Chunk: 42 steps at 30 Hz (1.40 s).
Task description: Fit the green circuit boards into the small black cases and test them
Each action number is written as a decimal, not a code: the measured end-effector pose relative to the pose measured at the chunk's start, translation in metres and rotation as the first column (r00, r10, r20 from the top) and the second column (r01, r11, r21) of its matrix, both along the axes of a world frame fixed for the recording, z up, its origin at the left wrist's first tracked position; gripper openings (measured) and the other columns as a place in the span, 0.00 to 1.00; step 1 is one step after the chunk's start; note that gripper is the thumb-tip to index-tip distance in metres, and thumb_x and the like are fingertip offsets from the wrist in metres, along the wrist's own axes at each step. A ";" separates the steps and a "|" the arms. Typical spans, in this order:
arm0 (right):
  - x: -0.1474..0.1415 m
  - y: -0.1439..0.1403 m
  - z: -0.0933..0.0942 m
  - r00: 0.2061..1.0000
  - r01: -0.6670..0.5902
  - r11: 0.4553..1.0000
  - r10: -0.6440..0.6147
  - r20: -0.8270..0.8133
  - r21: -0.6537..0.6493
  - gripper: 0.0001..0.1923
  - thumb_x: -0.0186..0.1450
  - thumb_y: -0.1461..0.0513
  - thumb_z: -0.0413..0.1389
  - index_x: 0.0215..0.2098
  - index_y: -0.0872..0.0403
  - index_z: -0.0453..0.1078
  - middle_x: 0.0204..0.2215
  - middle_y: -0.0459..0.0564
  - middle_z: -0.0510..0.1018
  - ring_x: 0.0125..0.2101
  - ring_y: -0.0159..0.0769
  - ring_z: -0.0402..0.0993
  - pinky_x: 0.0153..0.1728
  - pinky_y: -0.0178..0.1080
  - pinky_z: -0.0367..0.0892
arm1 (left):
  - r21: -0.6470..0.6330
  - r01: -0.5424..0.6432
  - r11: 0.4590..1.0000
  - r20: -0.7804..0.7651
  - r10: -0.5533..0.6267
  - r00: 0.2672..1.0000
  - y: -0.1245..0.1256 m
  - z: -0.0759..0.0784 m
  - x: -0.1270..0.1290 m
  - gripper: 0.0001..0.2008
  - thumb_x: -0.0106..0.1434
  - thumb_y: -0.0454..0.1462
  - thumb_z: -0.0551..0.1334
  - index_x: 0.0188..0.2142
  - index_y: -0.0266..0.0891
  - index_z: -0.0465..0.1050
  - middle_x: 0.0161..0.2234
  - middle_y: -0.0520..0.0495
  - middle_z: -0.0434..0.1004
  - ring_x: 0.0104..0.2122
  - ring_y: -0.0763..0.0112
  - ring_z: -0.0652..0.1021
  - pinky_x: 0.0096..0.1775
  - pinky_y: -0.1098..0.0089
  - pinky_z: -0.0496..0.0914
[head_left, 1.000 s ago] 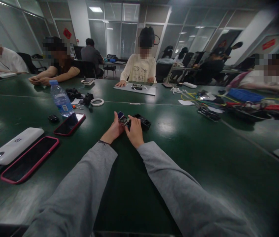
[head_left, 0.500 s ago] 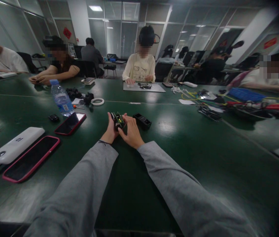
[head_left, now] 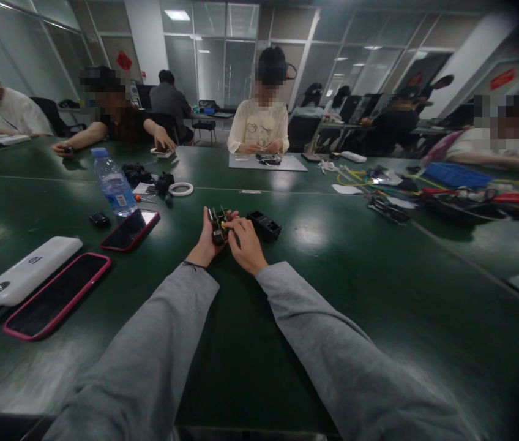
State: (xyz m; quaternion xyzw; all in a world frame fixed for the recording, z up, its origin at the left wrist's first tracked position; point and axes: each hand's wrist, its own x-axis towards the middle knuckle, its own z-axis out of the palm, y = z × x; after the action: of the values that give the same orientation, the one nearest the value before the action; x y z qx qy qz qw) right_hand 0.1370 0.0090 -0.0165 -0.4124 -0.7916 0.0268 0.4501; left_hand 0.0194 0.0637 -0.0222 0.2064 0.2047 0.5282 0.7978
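Observation:
My left hand (head_left: pixel 204 247) is wrapped round a small opened electronic device (head_left: pixel 218 234), black outside with green circuit boards standing up in it. A small yellow part (head_left: pixel 223 225) shows among the boards. My right hand (head_left: pixel 247 246) is closed in from the right, its curled fingers on the device and one fingertip at the yellow part. Its exact grip there is too small to make out. A black rectangular housing (head_left: pixel 264 225) with openings in its top lies on the table just beyond my right hand.
Left of my arms lie two red-edged phones (head_left: pixel 131 230), a white power bank (head_left: pixel 30 268) and a small black object (head_left: pixel 100 219). A water bottle (head_left: pixel 115 187) and a tape roll (head_left: pixel 180 189) stand farther back. Cables and a blue tray (head_left: pixel 456 176) sit at the right. Co-workers (head_left: pixel 259 125) sit opposite.
My right hand's fingers have shifted from the device's near side up onto the yellow part. The device has turned slightly in my left hand. A co-worker at the left has reached towards a phone-like object.

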 end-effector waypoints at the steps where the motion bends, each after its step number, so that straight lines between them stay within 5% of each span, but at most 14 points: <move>1: 0.000 0.000 0.000 1.000 -0.005 1.000 0.005 0.005 -0.003 0.14 0.65 0.65 0.44 0.47 0.53 0.66 0.41 0.52 0.67 0.43 0.39 0.61 0.48 0.44 0.59 | 0.001 -0.002 1.000 -0.004 0.002 1.000 0.000 0.000 0.000 0.34 0.58 0.59 0.47 0.44 0.32 0.71 0.41 0.36 0.76 0.40 0.62 0.77 0.41 0.63 0.72; 19: -0.001 -0.003 0.001 0.999 -0.019 1.000 0.018 0.030 0.019 0.10 0.64 0.60 0.49 0.43 0.54 0.65 0.41 0.53 0.64 0.43 0.39 0.61 0.47 0.43 0.61 | 0.012 -0.058 0.998 -0.048 0.059 0.997 -0.008 0.008 0.002 0.34 0.59 0.58 0.46 0.42 0.31 0.72 0.38 0.37 0.77 0.39 0.61 0.78 0.41 0.62 0.72; 42: -0.001 0.001 -0.003 0.997 -0.049 0.998 0.048 0.056 0.025 0.17 0.61 0.51 0.55 0.43 0.52 0.63 0.43 0.54 0.63 0.45 0.40 0.61 0.46 0.44 0.63 | -0.018 -0.062 0.998 -0.091 0.060 0.994 -0.003 0.004 -0.001 0.34 0.60 0.58 0.47 0.43 0.31 0.73 0.33 0.40 0.78 0.33 0.64 0.78 0.31 0.68 0.73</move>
State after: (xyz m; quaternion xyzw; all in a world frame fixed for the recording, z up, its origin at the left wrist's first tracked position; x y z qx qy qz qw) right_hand 0.1363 0.0102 -0.0194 -0.3877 -0.8137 0.0160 0.4327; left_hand 0.0184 0.0611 -0.0178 0.2153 0.2525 0.5402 0.7734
